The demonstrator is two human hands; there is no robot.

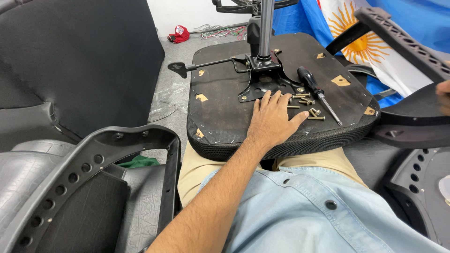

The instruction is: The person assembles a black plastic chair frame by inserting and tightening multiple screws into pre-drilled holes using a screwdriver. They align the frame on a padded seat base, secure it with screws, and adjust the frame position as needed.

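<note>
Left hand lies flat, fingers spread, on the seat beside screws; right hand seemingly grips the armrest.

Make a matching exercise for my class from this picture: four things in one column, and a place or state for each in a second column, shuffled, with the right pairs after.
Things:
1. screwdriver
2. brass bolts
3. left hand
4. red cap

Places or states:
A. on the grey floor by the far wall
B. flat, palm down, on the upturned seat base
C. lying at a slant, black handle toward the metal post
D. scattered loose beside the fingertips

Pairs: 1-C, 2-D, 3-B, 4-A
</note>
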